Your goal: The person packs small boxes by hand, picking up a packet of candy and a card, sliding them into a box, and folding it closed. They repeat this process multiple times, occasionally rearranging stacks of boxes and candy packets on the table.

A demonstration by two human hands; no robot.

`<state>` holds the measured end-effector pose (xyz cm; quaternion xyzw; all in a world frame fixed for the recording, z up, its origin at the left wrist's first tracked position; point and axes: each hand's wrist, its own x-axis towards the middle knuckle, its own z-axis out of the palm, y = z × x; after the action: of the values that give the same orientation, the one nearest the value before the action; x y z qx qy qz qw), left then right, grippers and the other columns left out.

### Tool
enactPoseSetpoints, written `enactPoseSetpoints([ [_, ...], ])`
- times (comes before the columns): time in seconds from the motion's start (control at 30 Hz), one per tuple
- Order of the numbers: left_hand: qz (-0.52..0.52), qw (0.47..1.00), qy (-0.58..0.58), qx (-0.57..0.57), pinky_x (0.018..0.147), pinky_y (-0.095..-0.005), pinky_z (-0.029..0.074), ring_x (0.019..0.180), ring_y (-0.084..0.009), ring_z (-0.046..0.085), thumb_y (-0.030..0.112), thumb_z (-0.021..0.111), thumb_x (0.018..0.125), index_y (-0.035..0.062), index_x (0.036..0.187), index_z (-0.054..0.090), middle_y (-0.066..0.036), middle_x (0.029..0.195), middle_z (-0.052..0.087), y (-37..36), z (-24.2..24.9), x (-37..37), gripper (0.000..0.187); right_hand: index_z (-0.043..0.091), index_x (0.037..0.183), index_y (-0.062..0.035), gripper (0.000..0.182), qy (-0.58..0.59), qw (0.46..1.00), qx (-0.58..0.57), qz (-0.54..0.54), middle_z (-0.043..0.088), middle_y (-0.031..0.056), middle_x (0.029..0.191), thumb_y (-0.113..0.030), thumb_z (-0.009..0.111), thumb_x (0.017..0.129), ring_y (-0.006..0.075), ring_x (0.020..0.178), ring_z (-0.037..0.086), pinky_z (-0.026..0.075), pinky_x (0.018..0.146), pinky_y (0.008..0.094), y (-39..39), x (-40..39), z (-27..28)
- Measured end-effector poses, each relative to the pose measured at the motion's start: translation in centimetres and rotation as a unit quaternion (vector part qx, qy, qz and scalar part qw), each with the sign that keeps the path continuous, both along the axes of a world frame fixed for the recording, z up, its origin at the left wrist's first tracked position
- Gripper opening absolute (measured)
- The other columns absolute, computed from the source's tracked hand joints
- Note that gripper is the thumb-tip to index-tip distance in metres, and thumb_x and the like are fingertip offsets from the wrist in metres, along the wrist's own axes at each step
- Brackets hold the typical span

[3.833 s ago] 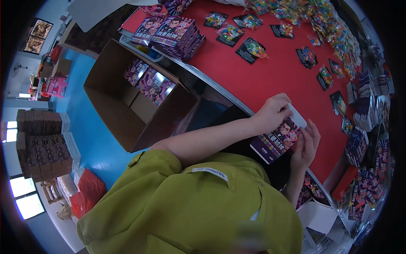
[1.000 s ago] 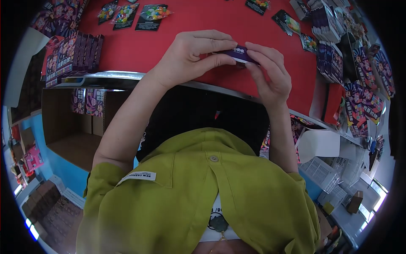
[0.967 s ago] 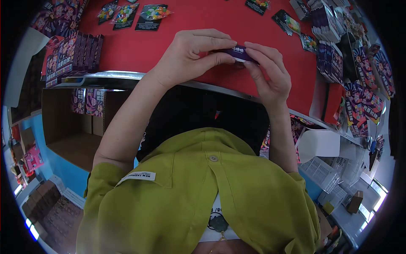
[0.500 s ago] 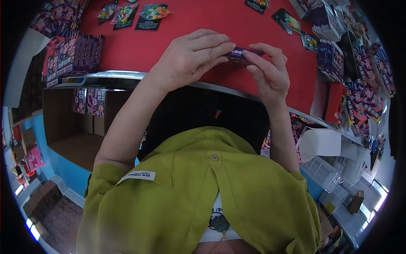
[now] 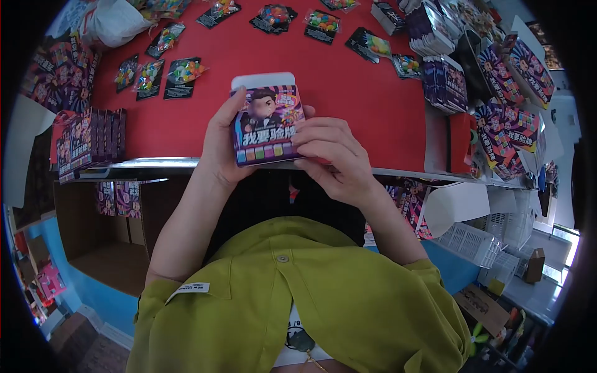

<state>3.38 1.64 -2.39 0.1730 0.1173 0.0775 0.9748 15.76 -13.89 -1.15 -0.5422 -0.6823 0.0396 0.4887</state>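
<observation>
A purple printed box is held upright over the front edge of the red table, its picture side facing me and a white flap standing up at its top. My left hand grips its left side, with the thumb on the front near the top corner and the other fingers hidden behind. My right hand holds the lower right side, fingers on the front edge and thumb near the bottom corner.
Bags of coloured candy on black cards lie across the table. Upright purple boxes stand at the left. Stacked cartons and a red box are at the right. An open cardboard box sits below the left edge.
The box, seen edge-on before, now shows its front and an open top flap. Both hands have shifted left and lower, around its sides. The view has tilted, showing more of the table.
</observation>
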Motion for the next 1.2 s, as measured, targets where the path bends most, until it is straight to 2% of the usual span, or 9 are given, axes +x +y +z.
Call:
enactPoseSetpoints([
  [0.03, -0.002, 0.999, -0.023, 0.035, 0.091, -0.0446, 0.050, 0.108, -0.0340, 0.058, 0.039, 0.051, 0.089, -0.0055, 0.131, 0.039, -0.025, 0.120, 0.054, 0.3, 0.5, 0.0, 0.062, 0.058, 0.103, -0.0041, 0.031, -0.002, 1.000, 0.001, -0.001, 0.061, 0.0117, 0.107, -0.001, 0.071, 0.075, 0.0271, 0.102, 0.058, 0.045, 0.089, 0.0384, 0.0, 0.9, 0.3],
  [0.17, 0.047, 0.995, -0.036, 0.078, 0.092, -0.0527, 0.049, 0.116, -0.0377, 0.051, 0.029, 0.067, 0.081, -0.0024, 0.135, 0.034, -0.023, 0.129, 0.047, -0.2, 0.4, -0.3, 0.071, 0.054, 0.118, -0.0031, 0.042, 0.013, 0.948, -0.079, -0.309, 0.055, 0.0148, 0.121, -0.019, 0.066, 0.081, 0.0316, 0.113, 0.051, 0.040, 0.095, 0.0420, 1.0, 10.5, -1.0],
  [0.23, 0.043, 0.996, -0.047, 0.067, 0.091, -0.0560, 0.048, 0.117, -0.0380, 0.050, 0.029, 0.068, 0.080, -0.0011, 0.135, 0.033, -0.022, 0.130, 0.046, -0.6, 0.5, -0.2, 0.072, 0.052, 0.121, -0.0036, 0.042, -0.150, 0.888, -0.110, -0.420, 0.054, 0.0150, 0.122, -0.021, 0.062, 0.083, 0.0311, 0.116, 0.049, 0.037, 0.096, 0.0442, 0.2, 17.1, -3.4],
  [0.27, 0.047, 0.996, -0.054, 0.054, 0.090, -0.0593, 0.047, 0.118, -0.0383, 0.049, 0.029, 0.069, 0.080, 0.0003, 0.135, 0.032, -0.020, 0.131, 0.045, -0.8, 0.4, -0.2, 0.072, 0.052, 0.121, -0.0036, 0.042, -0.152, 0.888, -0.109, -0.420, 0.054, 0.0150, 0.122, -0.021, 0.062, 0.083, 0.0311, 0.116, 0.049, 0.037, 0.096, 0.0442, -0.3, 19.4, -3.6],
  [0.33, 0.052, 0.997, -0.042, 0.039, 0.087, -0.0629, 0.048, 0.119, -0.0373, 0.048, 0.027, 0.070, 0.080, 0.0020, 0.135, 0.033, -0.019, 0.129, 0.045, -0.8, 0.3, -0.3, 0.071, 0.052, 0.123, -0.0058, 0.040, -0.220, 0.802, -0.241, -0.501, 0.054, 0.0134, 0.123, -0.023, 0.053, 0.087, 0.0287, 0.118, 0.048, 0.034, 0.096, 0.0467, -0.9, 22.4, -3.8],
  [0.6, 0.052, 0.996, -0.007, 0.077, 0.076, -0.0426, 0.059, 0.112, -0.0299, 0.056, 0.020, 0.067, 0.079, -0.0002, 0.132, 0.036, -0.021, 0.125, 0.049, -1.5, -0.5, 0.5, 0.065, 0.055, 0.122, -0.0102, 0.039, -0.301, 0.759, -0.354, -0.456, 0.055, 0.0065, 0.122, -0.025, 0.044, 0.088, 0.0231, 0.119, 0.047, 0.028, 0.100, 0.0479, -1.7, 24.2, -4.2],
  [0.97, -0.037, 0.999, 0.005, 0.032, 0.075, -0.0397, 0.058, 0.103, -0.0282, 0.061, 0.015, 0.061, 0.084, -0.0039, 0.130, 0.037, -0.021, 0.116, 0.055, -4.3, -0.1, 1.5, 0.055, 0.053, 0.125, -0.0078, 0.043, -0.295, 0.851, -0.313, -0.302, 0.051, 0.0092, 0.126, -0.016, 0.047, 0.083, 0.0258, 0.127, 0.039, 0.019, 0.107, 0.0458, -6.4, 8.5, -2.0],
  [1.03, -0.141, 0.990, 0.024, -0.020, 0.073, -0.0397, 0.058, 0.102, -0.0266, 0.060, 0.014, 0.060, 0.085, -0.0029, 0.126, 0.042, -0.019, 0.111, 0.058, -5.1, -0.4, 2.0, 0.047, 0.051, 0.126, -0.0044, 0.044, -0.191, 0.895, -0.263, -0.305, 0.050, 0.0112, 0.128, -0.021, 0.050, 0.085, 0.0263, 0.124, 0.041, 0.024, 0.105, 0.0451, -6.7, 8.0, -1.9],
  [1.2, -0.131, 0.990, 0.020, -0.056, 0.076, -0.0445, 0.056, 0.100, -0.0256, 0.060, 0.008, 0.060, 0.084, -0.0017, 0.121, 0.045, -0.014, 0.109, 0.058, -7.9, -0.3, 3.9, 0.041, 0.049, 0.124, -0.0002, 0.046, -0.133, 0.847, -0.327, -0.396, 0.051, 0.0142, 0.118, -0.024, 0.054, 0.085, 0.0276, 0.115, 0.045, 0.032, 0.096, 0.0434, -7.5, 9.5, -1.9],
])
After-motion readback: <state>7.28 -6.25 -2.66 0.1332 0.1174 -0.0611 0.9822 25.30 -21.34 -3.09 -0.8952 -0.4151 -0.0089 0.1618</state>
